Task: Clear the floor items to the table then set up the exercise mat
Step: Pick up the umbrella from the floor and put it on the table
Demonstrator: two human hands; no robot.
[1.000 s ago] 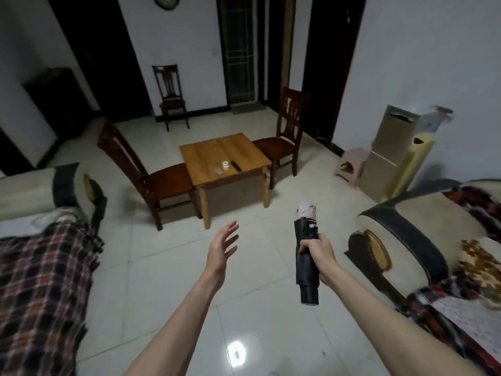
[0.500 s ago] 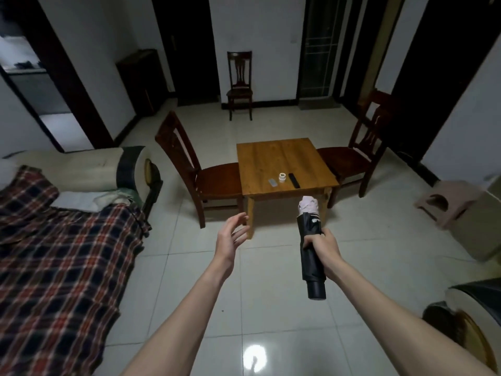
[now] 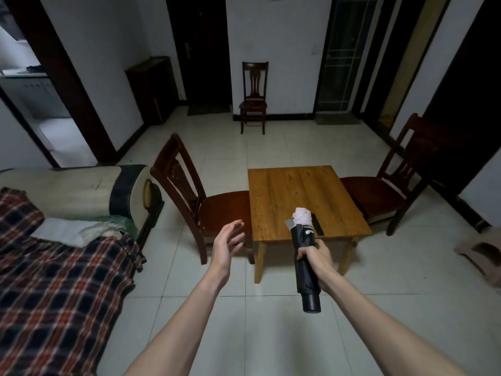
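A folded black umbrella (image 3: 305, 272) with a pink tip stands upright in my right hand (image 3: 315, 255), which grips its middle. Its tip overlaps the near edge of the small wooden table (image 3: 298, 191) ahead. A black remote (image 3: 317, 225) lies on the table just right of the umbrella tip, and a small flat grey item (image 3: 288, 223) lies just left of it. My left hand (image 3: 226, 244) is raised, empty, fingers apart, to the left of the table's near corner. No exercise mat is in view.
A dark wooden chair (image 3: 195, 204) stands left of the table, another chair (image 3: 395, 183) to its right, and a third chair (image 3: 254, 96) by the far wall. A sofa with a plaid blanket (image 3: 54, 280) fills the left. A pink stool (image 3: 482, 253) sits far right.
The view has closed in on the table and swung left. The umbrella's tip now overlaps the table's near edge. My left hand stays raised and empty.
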